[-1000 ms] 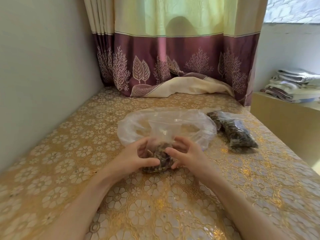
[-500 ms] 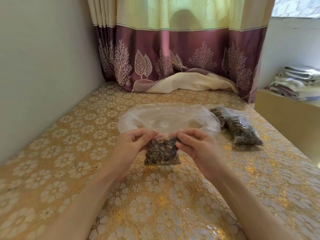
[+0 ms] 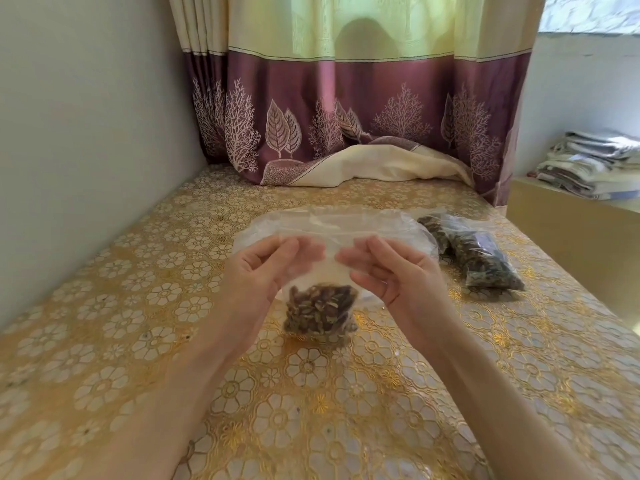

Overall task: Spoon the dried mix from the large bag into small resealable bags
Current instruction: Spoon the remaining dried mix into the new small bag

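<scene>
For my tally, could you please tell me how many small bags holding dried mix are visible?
3: one small bag between the hands, two filled bags lying right of the large bag; others may be hidden.

Upright small bag (image 3: 320, 308), part-filled

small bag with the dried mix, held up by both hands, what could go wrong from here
The small bag hangs by its top edge from the left hand and right hand; whether its seal is closed cannot be told, so tilting it might spill the mix onto the tablecloth. The fingertip hold on thin plastic could slip. Setting it down carelessly may crumple the large bag right behind.
</scene>
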`<control>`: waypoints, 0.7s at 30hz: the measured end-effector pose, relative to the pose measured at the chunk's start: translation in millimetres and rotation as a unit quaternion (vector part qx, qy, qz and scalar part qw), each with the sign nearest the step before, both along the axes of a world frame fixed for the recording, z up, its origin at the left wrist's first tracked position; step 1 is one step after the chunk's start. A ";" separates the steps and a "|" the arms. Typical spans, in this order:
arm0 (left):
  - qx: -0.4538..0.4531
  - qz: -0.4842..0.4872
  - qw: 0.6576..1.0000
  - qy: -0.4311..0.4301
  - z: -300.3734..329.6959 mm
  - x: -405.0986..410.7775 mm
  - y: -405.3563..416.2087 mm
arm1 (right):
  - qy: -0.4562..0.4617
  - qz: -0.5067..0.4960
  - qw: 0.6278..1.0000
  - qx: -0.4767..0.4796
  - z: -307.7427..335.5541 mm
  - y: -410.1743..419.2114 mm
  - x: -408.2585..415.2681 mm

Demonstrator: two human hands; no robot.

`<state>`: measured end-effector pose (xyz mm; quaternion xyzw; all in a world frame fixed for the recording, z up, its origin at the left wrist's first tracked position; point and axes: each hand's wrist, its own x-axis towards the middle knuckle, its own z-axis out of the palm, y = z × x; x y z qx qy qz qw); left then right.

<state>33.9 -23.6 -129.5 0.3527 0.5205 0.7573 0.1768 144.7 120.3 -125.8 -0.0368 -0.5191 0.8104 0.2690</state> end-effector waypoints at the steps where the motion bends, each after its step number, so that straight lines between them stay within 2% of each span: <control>1: 0.015 -0.008 1.000 -0.007 1.3 -0.9 -0.7 | 0.001 0.002 1.000 0.005 0.8 -0.1 0.3; 4: 0.020 0.019 1.000 -0.006 4.4 -0.6 -0.9 | -0.022 -0.032 0.997 0.068 2.7 -1.4 0.3; 7: 0.017 0.090 0.995 0.045 8.1 -0.8 0.9 | -0.012 -0.101 0.985 0.139 5.2 -1.7 0.8; 10: 0.028 0.136 0.985 0.104 11.6 -2.8 1.6 | 0.011 -0.124 0.982 0.140 8.5 -0.2 2.1; 12: 0.023 0.141 0.983 0.112 9.6 -3.6 2.4 | -0.013 -0.087 0.989 0.118 8.9 3.3 2.6; 16: -0.073 0.108 0.990 0.058 1.8 -4.9 -0.1 | -0.151 0.043 0.980 0.121 1.4 8.8 5.0; 21: -0.184 0.012 0.982 -0.028 -2.6 -5.4 -4.7 | -0.151 0.022 0.986 0.064 -5.9 7.8 2.6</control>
